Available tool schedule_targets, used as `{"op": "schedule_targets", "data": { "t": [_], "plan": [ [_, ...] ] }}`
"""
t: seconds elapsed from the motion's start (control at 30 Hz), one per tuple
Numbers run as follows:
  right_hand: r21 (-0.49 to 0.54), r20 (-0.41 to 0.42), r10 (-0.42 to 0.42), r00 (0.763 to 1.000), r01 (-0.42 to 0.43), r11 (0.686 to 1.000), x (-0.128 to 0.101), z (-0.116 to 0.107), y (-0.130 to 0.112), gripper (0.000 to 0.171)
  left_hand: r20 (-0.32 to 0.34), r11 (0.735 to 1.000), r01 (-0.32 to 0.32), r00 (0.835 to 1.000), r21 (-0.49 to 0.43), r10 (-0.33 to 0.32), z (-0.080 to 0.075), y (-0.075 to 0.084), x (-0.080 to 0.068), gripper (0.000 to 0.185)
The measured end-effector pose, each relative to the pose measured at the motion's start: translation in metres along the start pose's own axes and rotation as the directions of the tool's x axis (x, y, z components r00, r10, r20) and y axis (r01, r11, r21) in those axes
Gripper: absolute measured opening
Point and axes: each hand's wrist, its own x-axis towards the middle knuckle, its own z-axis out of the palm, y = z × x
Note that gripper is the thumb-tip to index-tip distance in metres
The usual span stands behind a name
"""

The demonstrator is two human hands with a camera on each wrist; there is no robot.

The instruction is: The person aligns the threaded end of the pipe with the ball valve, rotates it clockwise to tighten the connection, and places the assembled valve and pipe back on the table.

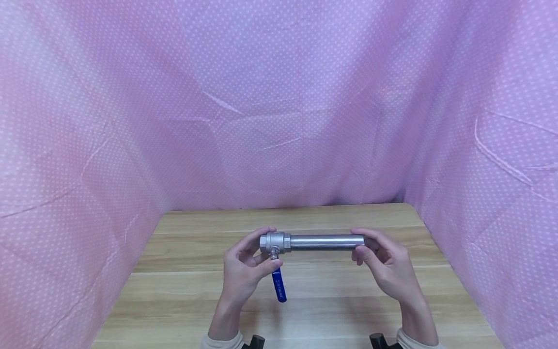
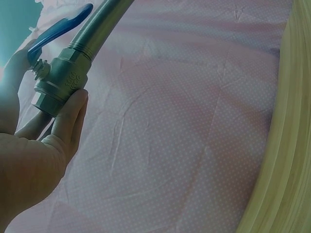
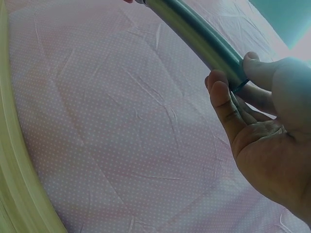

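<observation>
Holding valve body (image 1: 274, 242) in left hand (image 1: 244, 274), fingers curled round; right hand (image 1: 388, 264) pinches pipe (image 1: 327, 241) end, assy level above table (image 1: 305, 291), blue lever (image 1: 278, 286) hanging free.

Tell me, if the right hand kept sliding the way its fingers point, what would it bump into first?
The right hand grips the far end of the steel pipe, fingers aimed leftward along it. It would probably meet the valve body first, held by the left hand, though depth is uncertain.
</observation>
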Motion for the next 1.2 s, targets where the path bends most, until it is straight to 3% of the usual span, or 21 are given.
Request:
{"op": "schedule_targets", "data": {
  "t": [0.23, 0.47, 1.2],
  "plan": [
    [0.030, -0.011, 0.014, 1.000, -0.014, 0.999, -0.0006, 0.0001, -0.0017, 0.050, 0.017, 0.999, -0.036, 0.999, -0.006, 0.036, -0.0007, -0.0024, -0.0008, 0.071],
    [0.085, 0.008, 0.011, 1.000, -0.012, 0.996, -0.0001, 0.0003, -0.0019, 0.056, 0.000, 1.000, -0.015, 1.000, -0.001, 0.015, 0.0009, -0.0003, -0.0011, 0.072],
    [0.021, -0.013, -0.002, 1.000, 0.002, 1.000, -0.0002, 0.0008, -0.0018, 0.050, 0.010, 0.999, -0.030, 1.000, 0.012, 0.030, 0.0001, -0.0029, -0.0005, 0.071]
  ]
}}
